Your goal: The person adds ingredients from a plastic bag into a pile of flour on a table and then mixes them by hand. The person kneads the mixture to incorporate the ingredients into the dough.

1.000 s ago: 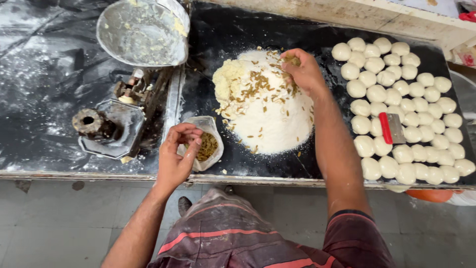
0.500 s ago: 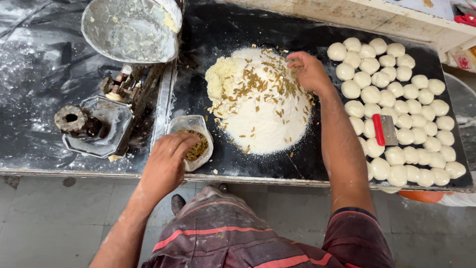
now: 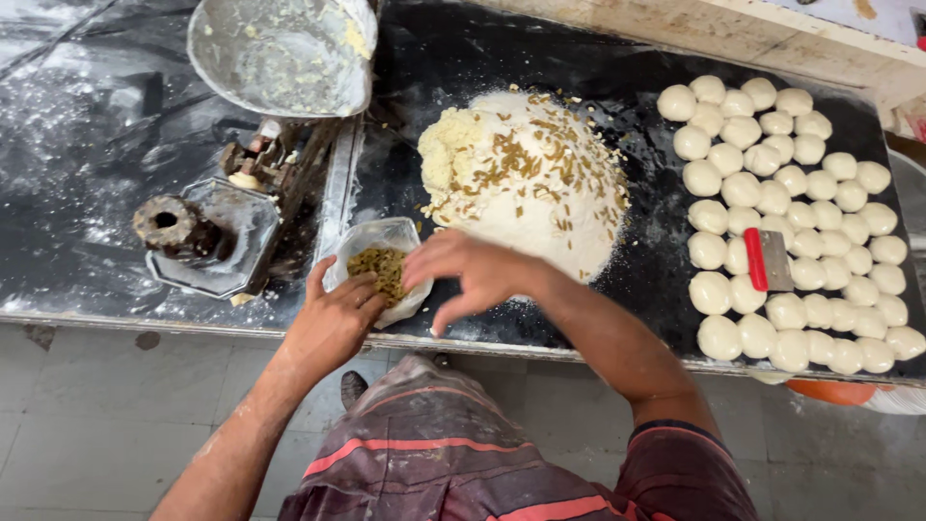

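A small clear plastic bag (image 3: 381,243) of brownish seeds lies at the front edge of the black worktop (image 3: 637,280). My left hand (image 3: 333,323) grips the bag's near side. My right hand (image 3: 473,275) hovers just right of the bag's mouth, fingers spread and curled, nothing visible in it. Behind the hands rises a white flour mound (image 3: 540,178) strewn with seeds, with a yellowish lump on its left side.
Several rows of round dough balls (image 3: 801,212) fill the right of the worktop, with a red-handled scraper (image 3: 767,260) lying on them. A balance scale with a large metal pan (image 3: 280,53) and a weight tray (image 3: 207,236) stands at the left. Grey floor lies below.
My right hand has come back from the top of the flour mound to the bag at the front. The left hand stays on the bag. More seeds lie on the mound.
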